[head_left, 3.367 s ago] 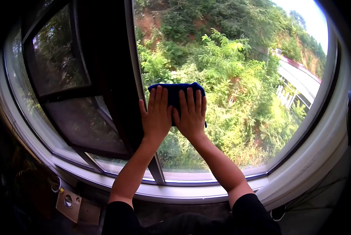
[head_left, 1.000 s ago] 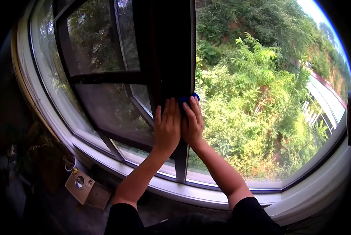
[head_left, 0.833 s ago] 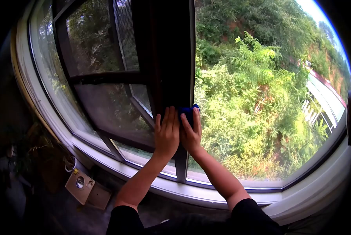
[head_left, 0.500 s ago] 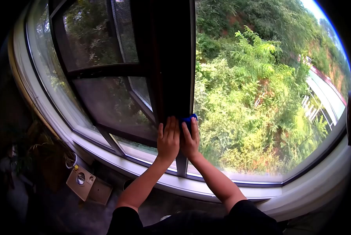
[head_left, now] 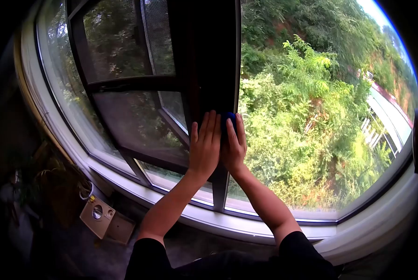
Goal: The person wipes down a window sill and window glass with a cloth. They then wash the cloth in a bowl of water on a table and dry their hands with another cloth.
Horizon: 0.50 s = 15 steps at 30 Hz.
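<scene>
My right hand [head_left: 235, 148] presses a blue cloth [head_left: 228, 119] against the dark window post [head_left: 214, 60]. Only part of the cloth shows, bunched between and behind the fingers. Close beside it, my left hand [head_left: 206, 148] lies against the same post with its fingers stretched out and pointing up. Its palm is hidden from view, so I cannot tell whether the cloth reaches under it.
To the left is a dark-framed screen sash [head_left: 139, 121]. A large glass pane [head_left: 302, 140] on the right faces green trees. Below runs the white sill [head_left: 209, 221]. A tan open box [head_left: 97, 219] and a plant pot [head_left: 86, 190] stand lower left.
Both hands and the blue cloth have moved up along the dark post. The view has shifted slightly to the left, so the window appears farther right.
</scene>
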Each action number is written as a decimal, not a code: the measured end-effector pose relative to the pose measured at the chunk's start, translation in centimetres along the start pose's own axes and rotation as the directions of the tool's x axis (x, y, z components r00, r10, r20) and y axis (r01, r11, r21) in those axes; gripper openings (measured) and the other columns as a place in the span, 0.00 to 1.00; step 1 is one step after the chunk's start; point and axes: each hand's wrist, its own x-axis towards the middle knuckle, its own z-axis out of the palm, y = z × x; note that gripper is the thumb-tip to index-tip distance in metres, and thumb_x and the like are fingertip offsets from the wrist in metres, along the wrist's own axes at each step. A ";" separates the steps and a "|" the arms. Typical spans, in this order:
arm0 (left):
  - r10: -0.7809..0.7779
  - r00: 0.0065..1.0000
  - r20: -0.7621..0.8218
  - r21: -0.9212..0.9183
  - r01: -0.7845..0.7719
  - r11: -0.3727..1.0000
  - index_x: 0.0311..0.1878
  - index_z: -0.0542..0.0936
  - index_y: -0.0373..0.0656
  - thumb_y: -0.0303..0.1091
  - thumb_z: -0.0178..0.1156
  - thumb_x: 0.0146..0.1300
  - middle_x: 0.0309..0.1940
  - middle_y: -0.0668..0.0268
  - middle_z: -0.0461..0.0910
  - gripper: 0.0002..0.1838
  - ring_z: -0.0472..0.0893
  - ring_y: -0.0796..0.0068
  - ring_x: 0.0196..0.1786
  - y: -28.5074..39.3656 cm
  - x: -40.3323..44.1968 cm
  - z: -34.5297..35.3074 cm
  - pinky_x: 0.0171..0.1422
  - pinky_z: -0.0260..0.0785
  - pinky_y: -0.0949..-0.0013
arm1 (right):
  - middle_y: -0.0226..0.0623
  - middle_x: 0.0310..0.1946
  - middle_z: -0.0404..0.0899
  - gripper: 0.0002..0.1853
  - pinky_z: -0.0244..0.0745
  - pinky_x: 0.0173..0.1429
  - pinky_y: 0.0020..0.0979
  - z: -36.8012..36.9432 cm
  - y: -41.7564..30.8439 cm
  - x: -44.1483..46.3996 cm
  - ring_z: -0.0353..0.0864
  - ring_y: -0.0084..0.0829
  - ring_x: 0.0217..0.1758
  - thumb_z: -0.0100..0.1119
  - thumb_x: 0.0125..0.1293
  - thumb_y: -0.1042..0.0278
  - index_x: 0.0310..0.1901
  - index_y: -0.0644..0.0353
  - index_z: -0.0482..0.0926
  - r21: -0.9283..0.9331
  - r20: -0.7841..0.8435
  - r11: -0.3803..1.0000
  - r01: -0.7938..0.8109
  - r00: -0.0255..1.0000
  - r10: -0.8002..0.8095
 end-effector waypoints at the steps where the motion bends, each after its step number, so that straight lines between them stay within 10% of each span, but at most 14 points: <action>1: 0.006 0.999 -0.053 -0.019 -0.007 1.000 0.74 0.70 0.37 0.34 0.51 0.72 0.77 0.55 0.67 0.28 0.64 0.61 0.81 -0.2 0.8 -0.7 0.87 0.39 0.49 | 0.60 0.72 0.69 0.27 0.70 0.75 0.52 -0.1 -0.1 1.1 0.70 0.61 0.75 0.60 0.62 0.86 0.65 0.63 0.78 0.030 -0.021 0.999 0.015 1.000 -0.014; 11: -0.151 0.884 -0.443 -0.285 0.021 0.958 0.71 0.71 0.31 0.31 0.52 0.73 0.72 0.47 0.72 0.26 0.70 0.51 0.77 -7.6 9.5 -5.6 0.82 0.57 0.47 | 0.54 0.70 0.73 0.29 0.75 0.71 0.46 3.3 -6.8 14.6 0.73 0.56 0.73 0.60 0.61 0.85 0.66 0.57 0.77 0.324 -0.093 0.933 0.158 0.987 -0.135; 15: -0.124 0.934 -0.335 -0.329 0.007 0.944 0.70 0.72 0.30 0.30 0.53 0.72 0.72 0.46 0.72 0.25 0.70 0.49 0.76 -9.1 10.4 -5.6 0.81 0.59 0.47 | 0.54 0.72 0.70 0.29 0.74 0.72 0.46 5.1 -6.9 15.1 0.70 0.56 0.76 0.58 0.62 0.84 0.67 0.59 0.75 0.297 -0.063 0.950 0.095 0.995 -0.080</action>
